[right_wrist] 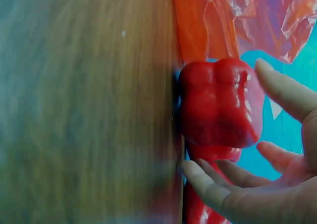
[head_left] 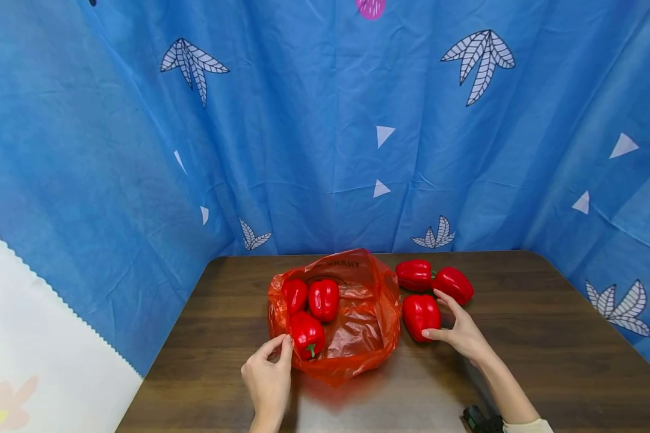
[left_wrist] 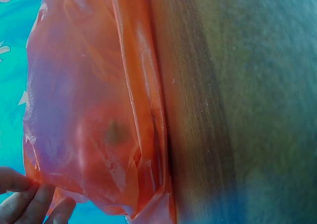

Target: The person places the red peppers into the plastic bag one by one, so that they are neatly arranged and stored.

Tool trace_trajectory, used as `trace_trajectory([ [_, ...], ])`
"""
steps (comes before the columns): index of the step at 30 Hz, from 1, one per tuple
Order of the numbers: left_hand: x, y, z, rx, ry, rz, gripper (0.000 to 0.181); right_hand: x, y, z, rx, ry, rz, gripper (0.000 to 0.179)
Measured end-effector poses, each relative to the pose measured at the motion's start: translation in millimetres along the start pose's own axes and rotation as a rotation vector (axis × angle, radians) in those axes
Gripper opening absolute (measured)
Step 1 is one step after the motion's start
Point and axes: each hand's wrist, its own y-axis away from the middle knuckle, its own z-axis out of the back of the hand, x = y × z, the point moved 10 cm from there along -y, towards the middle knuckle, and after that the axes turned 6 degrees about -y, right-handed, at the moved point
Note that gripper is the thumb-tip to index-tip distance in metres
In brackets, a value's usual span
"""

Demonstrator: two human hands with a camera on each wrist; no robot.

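A red plastic bag (head_left: 352, 361) lies with its mouth open on the table, and three red bell peppers (head_left: 323, 300) sit in its left part. My left hand (head_left: 271, 374) pinches the bag's edge at its near left side. In the left wrist view the film of the bag (left_wrist: 74, 85) stretches from the fingertips, with a pepper dimly showing through. Right of the bag is another bell pepper (head_left: 421, 317). My right hand (head_left: 462, 332) reaches around that pepper (right_wrist: 220, 102), thumb and fingers spread wide on either side.
Two more red bell peppers (head_left: 413, 275) lie close together behind the one by my right hand. The brown wooden table (head_left: 195, 361) ends at a blue curtain (head_left: 303, 120) at the back and sides. A dark strap device (head_left: 479, 419) sits at the right wrist.
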Motion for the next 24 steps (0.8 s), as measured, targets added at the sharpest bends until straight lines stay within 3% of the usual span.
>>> trace_trajectory([
  [24,-0.3,0.1,0.1,0.002,0.001,0.014,0.004,-6.3,-1.5,-1.6,-0.014,0.027,-0.036,0.09],
])
